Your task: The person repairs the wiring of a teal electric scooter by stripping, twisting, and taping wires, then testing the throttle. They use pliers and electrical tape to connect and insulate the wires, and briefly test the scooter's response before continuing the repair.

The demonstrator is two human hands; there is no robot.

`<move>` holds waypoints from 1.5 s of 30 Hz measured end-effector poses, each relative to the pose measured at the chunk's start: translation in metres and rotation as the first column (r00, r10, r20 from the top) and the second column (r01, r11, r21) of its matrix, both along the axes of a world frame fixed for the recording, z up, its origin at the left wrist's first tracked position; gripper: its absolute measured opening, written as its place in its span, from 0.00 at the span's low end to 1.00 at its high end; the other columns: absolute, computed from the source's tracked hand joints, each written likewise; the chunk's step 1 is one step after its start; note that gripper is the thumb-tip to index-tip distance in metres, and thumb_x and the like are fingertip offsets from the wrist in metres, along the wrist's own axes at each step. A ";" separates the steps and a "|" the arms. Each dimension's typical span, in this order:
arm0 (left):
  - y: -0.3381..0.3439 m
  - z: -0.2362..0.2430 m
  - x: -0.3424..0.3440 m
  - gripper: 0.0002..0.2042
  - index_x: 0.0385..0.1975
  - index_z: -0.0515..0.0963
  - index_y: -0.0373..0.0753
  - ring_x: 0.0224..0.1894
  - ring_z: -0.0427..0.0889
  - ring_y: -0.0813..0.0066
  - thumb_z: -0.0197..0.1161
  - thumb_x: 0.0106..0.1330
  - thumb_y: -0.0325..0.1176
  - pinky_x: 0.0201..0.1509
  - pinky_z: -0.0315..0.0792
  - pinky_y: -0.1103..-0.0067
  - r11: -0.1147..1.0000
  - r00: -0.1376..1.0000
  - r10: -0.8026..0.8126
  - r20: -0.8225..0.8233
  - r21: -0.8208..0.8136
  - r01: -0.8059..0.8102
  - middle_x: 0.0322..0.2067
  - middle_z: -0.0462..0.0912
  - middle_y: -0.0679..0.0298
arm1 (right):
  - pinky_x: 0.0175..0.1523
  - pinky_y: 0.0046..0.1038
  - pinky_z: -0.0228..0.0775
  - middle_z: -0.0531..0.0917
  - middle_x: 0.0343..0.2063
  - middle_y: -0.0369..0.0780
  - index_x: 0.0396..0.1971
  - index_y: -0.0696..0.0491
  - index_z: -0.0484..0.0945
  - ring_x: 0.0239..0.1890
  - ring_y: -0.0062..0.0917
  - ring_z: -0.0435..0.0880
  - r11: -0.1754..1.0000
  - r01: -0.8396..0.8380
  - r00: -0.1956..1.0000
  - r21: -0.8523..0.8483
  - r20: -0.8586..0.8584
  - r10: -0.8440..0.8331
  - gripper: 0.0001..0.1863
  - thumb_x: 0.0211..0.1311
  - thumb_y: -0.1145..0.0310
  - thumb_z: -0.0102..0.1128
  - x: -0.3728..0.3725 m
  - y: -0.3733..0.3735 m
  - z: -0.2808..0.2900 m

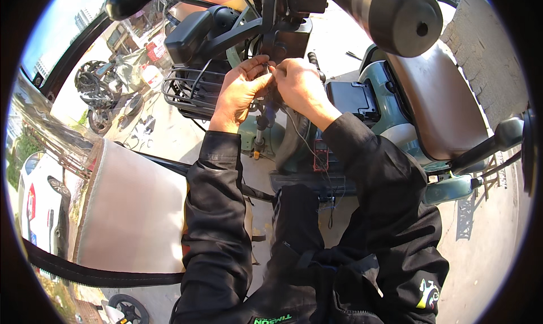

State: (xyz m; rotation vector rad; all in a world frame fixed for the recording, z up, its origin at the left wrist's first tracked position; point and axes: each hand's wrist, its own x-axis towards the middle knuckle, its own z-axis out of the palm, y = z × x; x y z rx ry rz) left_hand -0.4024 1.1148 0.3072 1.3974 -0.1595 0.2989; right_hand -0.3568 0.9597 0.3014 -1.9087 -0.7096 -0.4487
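Note:
My left hand [237,95] and my right hand [301,86] meet fingertip to fingertip below the handlebar stem of a green electric scooter [370,89]. The left thumb and fingers are closed in a pinch on a small dark piece too tiny to name. My right fingers are also pinched, apparently on a thin wire [305,140] that trails down from beneath that hand. It leads toward a small red-edged device [321,157] near the footboard. Left of my hands is the black wire basket [195,89]; the black headlamp housing [191,36] is above it.
A black handlebar grip [404,18] juts in at the upper right. The brown seat [438,97] and a black box [352,100] lie to the right. A pale padded cover [136,205] fills the left. Farther off are a parked motorbike [99,92] and a white car [45,211].

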 end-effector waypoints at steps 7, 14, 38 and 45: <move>-0.001 -0.001 0.001 0.22 0.58 0.71 0.28 0.46 0.85 0.74 0.67 0.66 0.20 0.51 0.83 0.78 1.000 1.000 -0.008 -0.008 0.003 0.008 0.49 0.84 0.58 | 0.47 0.39 0.78 0.86 0.32 0.52 0.37 0.62 0.85 0.39 0.46 0.87 1.000 0.009 1.000 -0.016 0.008 -0.009 0.14 0.65 0.66 0.60 0.002 0.000 -0.002; 0.001 -0.001 0.003 0.21 0.58 0.72 0.28 0.45 0.85 0.75 0.67 0.66 0.21 0.51 0.83 0.79 1.000 1.000 -0.027 0.008 0.011 0.027 0.48 0.85 0.59 | 0.45 0.41 0.79 0.85 0.29 0.55 0.32 0.62 0.84 0.37 0.48 0.87 0.998 0.050 0.995 -0.025 0.087 -0.047 0.12 0.64 0.66 0.62 0.003 0.003 -0.003; -0.005 -0.005 0.000 0.23 0.62 0.69 0.27 0.43 0.88 0.69 0.64 0.67 0.20 0.43 0.84 0.81 0.998 0.998 0.055 0.010 0.028 -0.055 0.52 0.83 0.54 | 0.41 0.35 0.77 0.85 0.24 0.47 0.47 0.60 0.78 0.30 0.36 0.87 0.857 0.079 0.977 0.510 0.131 -0.168 0.15 0.71 0.64 0.60 0.015 -0.034 -0.022; -0.002 -0.019 0.004 0.22 0.58 0.76 0.35 0.43 0.88 0.60 0.71 0.63 0.22 0.43 0.84 0.75 0.987 0.989 0.145 -0.021 -0.065 -0.146 0.51 0.84 0.52 | 0.23 0.20 0.57 0.73 0.18 0.28 0.44 0.57 0.83 0.21 0.10 0.67 0.602 0.201 0.980 0.773 -0.160 -0.123 0.12 0.73 0.63 0.58 0.104 -0.064 0.071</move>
